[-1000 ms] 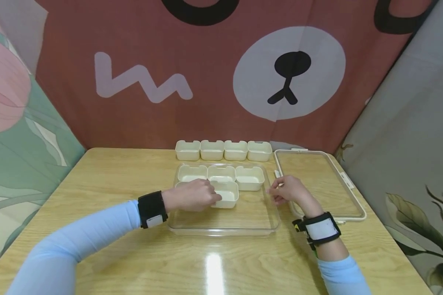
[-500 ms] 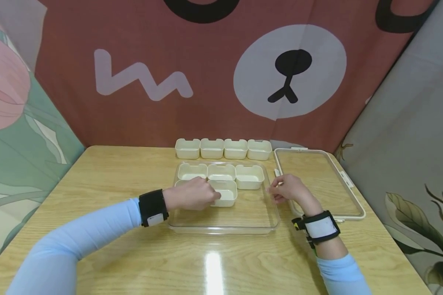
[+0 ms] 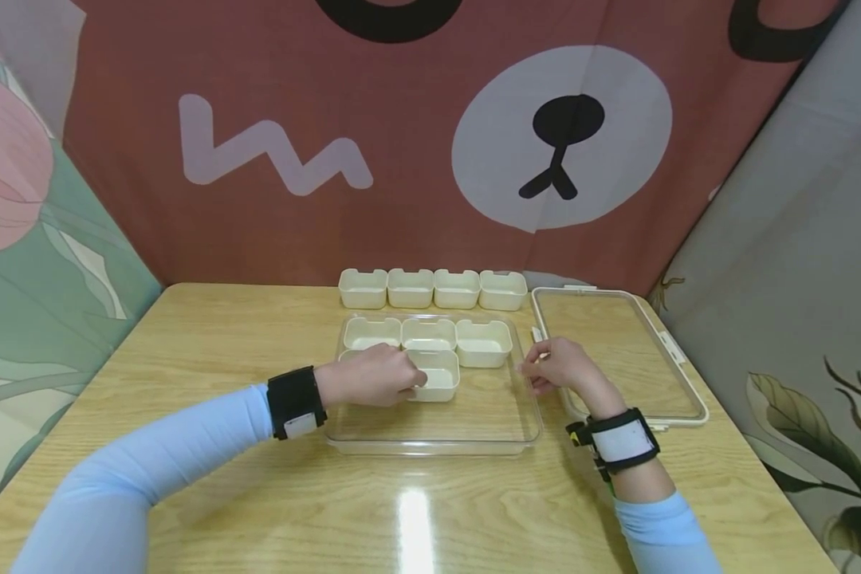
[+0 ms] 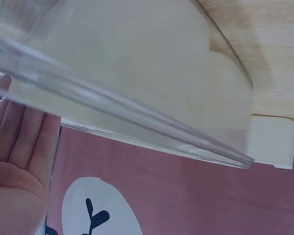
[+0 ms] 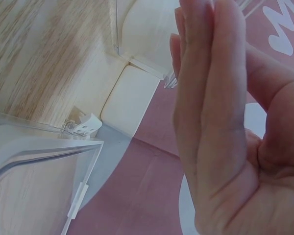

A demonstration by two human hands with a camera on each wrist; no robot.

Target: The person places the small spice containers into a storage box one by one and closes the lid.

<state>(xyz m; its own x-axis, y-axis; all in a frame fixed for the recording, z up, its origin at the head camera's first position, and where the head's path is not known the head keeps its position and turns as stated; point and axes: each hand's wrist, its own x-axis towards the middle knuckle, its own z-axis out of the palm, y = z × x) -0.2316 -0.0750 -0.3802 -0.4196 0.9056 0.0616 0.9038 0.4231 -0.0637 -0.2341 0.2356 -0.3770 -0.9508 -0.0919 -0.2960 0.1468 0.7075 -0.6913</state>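
In the head view, my left hand [image 3: 373, 375] reaches over a clear plastic box [image 3: 430, 448] and pinches the left wall of a small cream container [image 3: 441, 389]. Behind it inside the box stand three matching containers [image 3: 484, 351] in a row. Another one is mostly hidden beneath that hand. My right hand [image 3: 563, 368] holds the box's right rim with its fingertips; exact finger contact is hard to see. The left wrist view has the left hand [image 4: 17, 171] partly behind the clear wall, fingertips hidden. Long fingers fill much of the right wrist view, their tips cut off.
Several cream containers [image 3: 410, 291] line the table's back edge behind the box. A clear lid [image 3: 689, 399] with a pale rim and side clips lies right of the box, close beside the right hand. A printed curtain [image 3: 273, 231] hangs behind the wooden table [image 3: 222, 335].
The container at my left fingertips has shifted slightly left, against its neighbour under the hand. My right hand has stayed at the box rim.
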